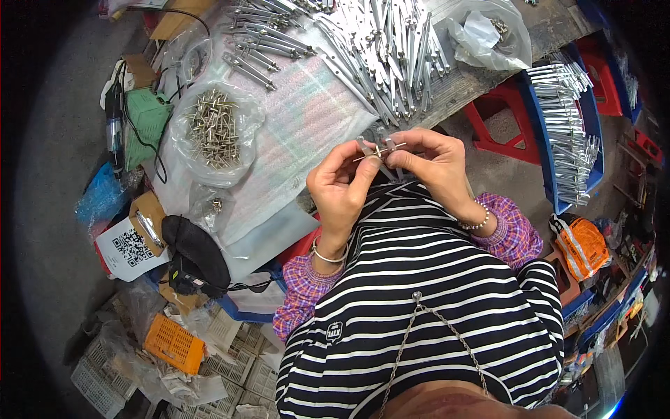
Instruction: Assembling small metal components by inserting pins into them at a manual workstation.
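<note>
Just above my lap, at the table's edge, both hands meet over one small silver metal assembly (379, 151). It has a thin pin lying crosswise through flat metal strips. My left hand (338, 183) is closed, its thumb and fingers pinching the left side of the assembly. With thumb and forefinger, my right hand (438, 167) grips the right side near the pin's end. The fingertips hide part of the joint. On the table to the left, a clear plastic bag (251, 126) holds many small metal pins (215, 129). A heap of long silver metal strips (380, 42) lies beyond my hands.
More metal pieces (262, 38) lie on the foam-covered table (307, 105). Far right are another plastic bag (513, 52) and a blue bin (551, 171) of strips (567, 133). A power tool (114, 129), a black padded object (195, 251) and an orange basket (174, 343) are left.
</note>
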Demonstrator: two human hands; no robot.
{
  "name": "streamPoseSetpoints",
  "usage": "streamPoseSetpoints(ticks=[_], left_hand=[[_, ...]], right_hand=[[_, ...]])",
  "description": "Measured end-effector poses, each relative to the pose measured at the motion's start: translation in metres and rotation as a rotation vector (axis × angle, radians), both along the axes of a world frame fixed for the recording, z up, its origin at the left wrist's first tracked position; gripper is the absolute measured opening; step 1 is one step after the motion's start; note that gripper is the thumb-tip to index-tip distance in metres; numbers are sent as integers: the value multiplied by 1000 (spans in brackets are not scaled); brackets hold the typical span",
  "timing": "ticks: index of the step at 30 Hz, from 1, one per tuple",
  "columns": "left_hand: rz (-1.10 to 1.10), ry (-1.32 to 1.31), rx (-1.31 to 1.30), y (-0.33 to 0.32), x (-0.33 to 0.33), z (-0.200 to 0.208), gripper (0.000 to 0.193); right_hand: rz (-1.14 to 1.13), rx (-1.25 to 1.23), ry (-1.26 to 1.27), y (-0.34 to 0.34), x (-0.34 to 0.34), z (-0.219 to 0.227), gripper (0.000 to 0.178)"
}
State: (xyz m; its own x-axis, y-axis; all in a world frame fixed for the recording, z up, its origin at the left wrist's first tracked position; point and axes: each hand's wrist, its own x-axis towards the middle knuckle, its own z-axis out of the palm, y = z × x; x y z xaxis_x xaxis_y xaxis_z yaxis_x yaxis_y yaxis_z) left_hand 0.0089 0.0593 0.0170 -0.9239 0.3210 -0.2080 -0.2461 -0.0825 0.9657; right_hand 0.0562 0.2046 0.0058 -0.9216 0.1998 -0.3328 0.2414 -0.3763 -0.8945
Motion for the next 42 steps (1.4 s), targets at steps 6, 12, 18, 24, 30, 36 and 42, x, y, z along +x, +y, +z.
streamPoseSetpoints(ticks=[6, 12, 18, 24, 30, 36, 42], left_hand=[[11, 4, 3, 0, 0, 1, 20], [10, 0, 20, -2, 1, -3, 20], [13, -51, -22, -2, -1, 1, 18], [23, -44, -19, -4, -1, 0, 20], [34, -60, 86, -4, -5, 3, 21], [-109, -263, 185, -16, -8, 19, 22], [-171, -143, 26, -14, -6, 29, 17]], right_hand=[[37, 46, 39, 0, -3, 1, 18], [67, 90, 19, -1, -4, 4, 17], [39, 8, -9, -3, -4, 6, 16], [93, 10, -38, -1, -5, 5, 17], [104, -63, 14, -2, -9, 6, 12], [104, 752, 506, 17, -8, -3, 26], [-96, 280, 446, 23, -38, 24, 57]])
